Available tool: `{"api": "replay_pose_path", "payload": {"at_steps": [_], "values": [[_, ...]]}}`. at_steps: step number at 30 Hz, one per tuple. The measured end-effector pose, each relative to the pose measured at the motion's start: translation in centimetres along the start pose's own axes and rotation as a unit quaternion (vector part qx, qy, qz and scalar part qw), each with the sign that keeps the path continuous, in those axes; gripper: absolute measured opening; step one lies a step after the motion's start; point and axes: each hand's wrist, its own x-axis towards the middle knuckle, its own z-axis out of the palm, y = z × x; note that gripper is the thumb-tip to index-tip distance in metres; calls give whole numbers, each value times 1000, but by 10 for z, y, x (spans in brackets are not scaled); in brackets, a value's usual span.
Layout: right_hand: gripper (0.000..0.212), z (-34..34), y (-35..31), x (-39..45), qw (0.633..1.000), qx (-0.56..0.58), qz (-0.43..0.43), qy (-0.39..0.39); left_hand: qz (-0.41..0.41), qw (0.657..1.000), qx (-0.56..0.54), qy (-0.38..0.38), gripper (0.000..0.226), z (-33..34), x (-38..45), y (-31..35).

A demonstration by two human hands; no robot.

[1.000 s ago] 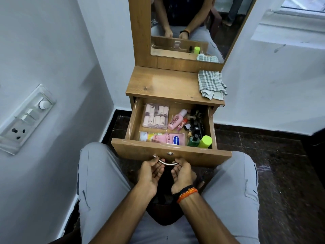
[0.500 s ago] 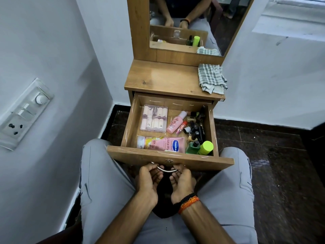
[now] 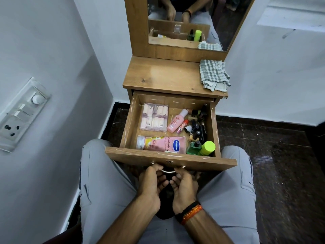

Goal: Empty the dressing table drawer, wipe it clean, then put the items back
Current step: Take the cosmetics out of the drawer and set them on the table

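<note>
Drawer [image 3: 128, 124] is pulled out of the dressing table, front panel over the person's knees, still loaded. Left grip [image 3: 151, 180] and right grip [image 3: 184, 184] sit side by side under the front panel, fingers of both curled up around the metal handle [image 3: 168, 171], palms up; fingertips of the two nearly touching below it. Just past the grips, along the front wall: pink lotion tube [image 3: 161, 144] lying flat, then a green bottle [image 3: 193, 148] and a lime-capped can [image 3: 207, 148] ahead of the right grip. Further back, ahead of the left grip, a clear case of small rolls [image 3: 154, 117]; beside it a pink pump bottle [image 3: 176, 121] lying tilted and a small lip balm stick [image 3: 182, 126]. Far right side: pile of dark small bottles [image 3: 197, 124], can't tell them apart. Beyond the drawer, on the bench [image 3: 158, 76], a checked cloth [image 3: 213, 74] crumpled at the right edge. Mirror [image 3: 184, 20] behind it. Switch panel [image 3: 21, 113] on the wall, well left of the grips.
</note>
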Motion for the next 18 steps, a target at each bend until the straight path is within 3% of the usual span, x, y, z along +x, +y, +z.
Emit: {"api": "replay_pose_path", "payload": {"at_steps": [5,9,18], "values": [[12,-3,-17,-30,999,13,-28,-16,-29,999,-8,-26,7,8,-25,4],[10,0,-39,-51,994,66,-52,-73,-44,996,-35,-69,10,16,-47,17],[11,38,-94,-57,978,129,-53,-156,33,983,-97,-155,20,37,-58,81]]}}
